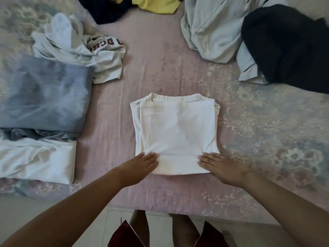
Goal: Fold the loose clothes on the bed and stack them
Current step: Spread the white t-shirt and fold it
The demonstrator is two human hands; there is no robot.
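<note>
Folded white shirt (175, 132) on bed (160, 68), near corners under flat, open-fingered left (140, 168) and right hands (220, 166).

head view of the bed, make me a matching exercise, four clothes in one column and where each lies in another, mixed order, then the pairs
Things:
1. white folded shirt
2. yellow garment
3. blue-grey folded garment
4. black garment

Places:
A. far right of the bed, partly on pale clothing
B. middle of the bed, under the flat fingers of the left hand and right hand
C. top edge of the view, near the middle
D. left side, on top of the folded stack

Pairs: 1-B, 2-C, 3-D, 4-A
</note>
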